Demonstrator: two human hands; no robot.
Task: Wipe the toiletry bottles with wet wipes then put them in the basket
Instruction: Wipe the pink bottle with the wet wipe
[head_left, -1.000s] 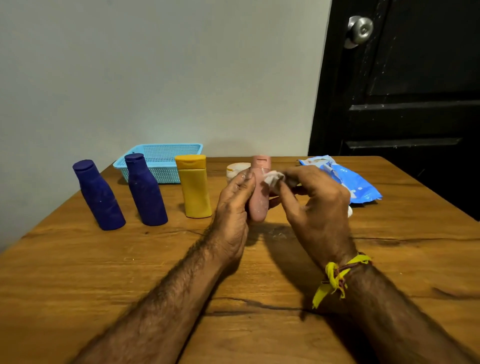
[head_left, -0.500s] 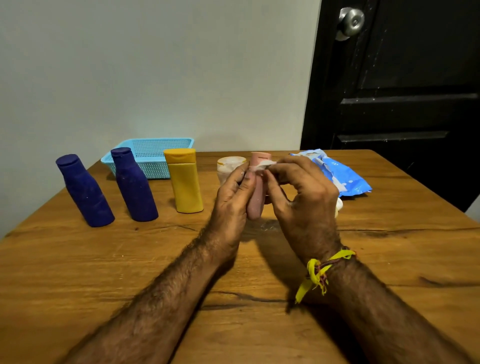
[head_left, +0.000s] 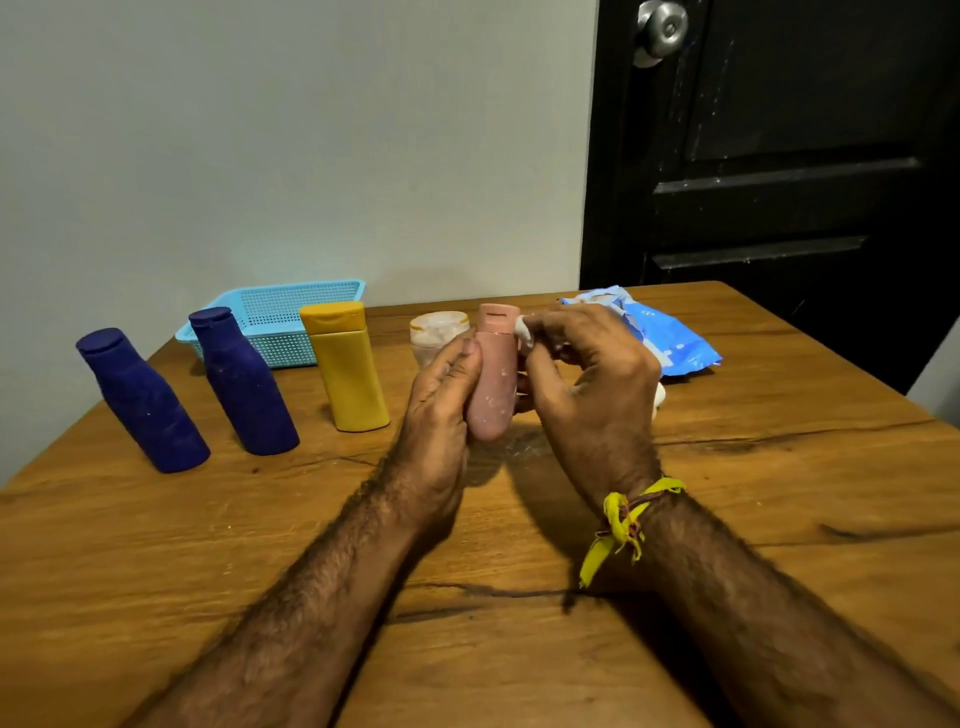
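Bottles we count: two blue bottles (head_left: 143, 402) (head_left: 244, 384), one yellow bottle (head_left: 349, 366), one pink bottle (head_left: 493, 379), plus one jar (head_left: 434, 332), one basket (head_left: 280, 317). Our left hand (head_left: 441, 410) grips the pink bottle above the table (head_left: 156, 545) middle; our right hand (head_left: 587, 379) pinches a wet wipe (head_left: 523, 331) at its cap. Bare wood lies toward the near edge.

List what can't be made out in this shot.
- Basket inside: head view, its mesh wall and the blue bottles hide it.
- Jar lower half: behind the left hand.
- Wipe: mostly buried in the right hand.
- Pink bottle label: too blurred.
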